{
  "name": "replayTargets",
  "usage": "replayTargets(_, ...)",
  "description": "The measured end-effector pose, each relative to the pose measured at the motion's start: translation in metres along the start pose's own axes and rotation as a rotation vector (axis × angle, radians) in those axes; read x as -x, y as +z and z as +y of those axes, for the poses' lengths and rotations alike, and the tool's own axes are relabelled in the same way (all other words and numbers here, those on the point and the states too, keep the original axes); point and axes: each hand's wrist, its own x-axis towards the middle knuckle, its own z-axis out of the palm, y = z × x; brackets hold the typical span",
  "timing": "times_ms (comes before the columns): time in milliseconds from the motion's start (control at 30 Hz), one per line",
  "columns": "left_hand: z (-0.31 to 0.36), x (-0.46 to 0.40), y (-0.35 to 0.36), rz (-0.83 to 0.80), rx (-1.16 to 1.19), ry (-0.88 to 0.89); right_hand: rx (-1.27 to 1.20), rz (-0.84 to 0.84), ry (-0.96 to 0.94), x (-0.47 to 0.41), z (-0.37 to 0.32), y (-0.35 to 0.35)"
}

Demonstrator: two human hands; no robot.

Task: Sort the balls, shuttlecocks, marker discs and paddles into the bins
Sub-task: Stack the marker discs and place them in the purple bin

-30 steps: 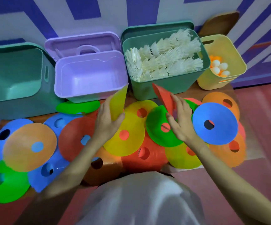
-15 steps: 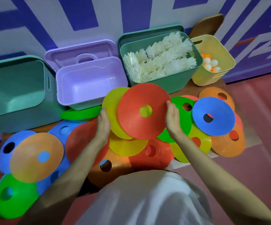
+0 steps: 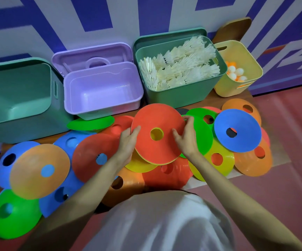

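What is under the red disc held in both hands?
Under the red disc a yellow disc shows through its hole and lower edge; anything deeper in the stack is covered.

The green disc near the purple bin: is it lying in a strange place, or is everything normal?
Slightly odd. The green disc lies partly tucked under the front edge of the purple bin, apart from the main pile. Nothing looks damaged or spilled; the other discs simply overlap loosely.
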Motion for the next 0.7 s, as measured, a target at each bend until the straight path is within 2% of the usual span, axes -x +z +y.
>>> replayTargets(233, -0.005, -0.005, 0.003, 0.017, -0.023, 0.084, 0.032, 0.048, 0.042, 0.001, 0.025, -0.009)
replayTargets(367, -0.007, -0.012, -0.006, 0.083, -0.024, 0.150, 0.305, -0.006, 0.092, 0.001, 0.060, -0.017)
replayTargets(500, -0.009, -0.016, -0.013, 0.120, 0.007, 0.133, 0.608, 0.076, 0.202, 0.003, 0.079, -0.032)
replayTargets(700, -0.013, -0.010, 0.001, 0.064, -0.018, 0.137, 0.750, -0.037, 0.307, -0.012, 0.095, -0.047)
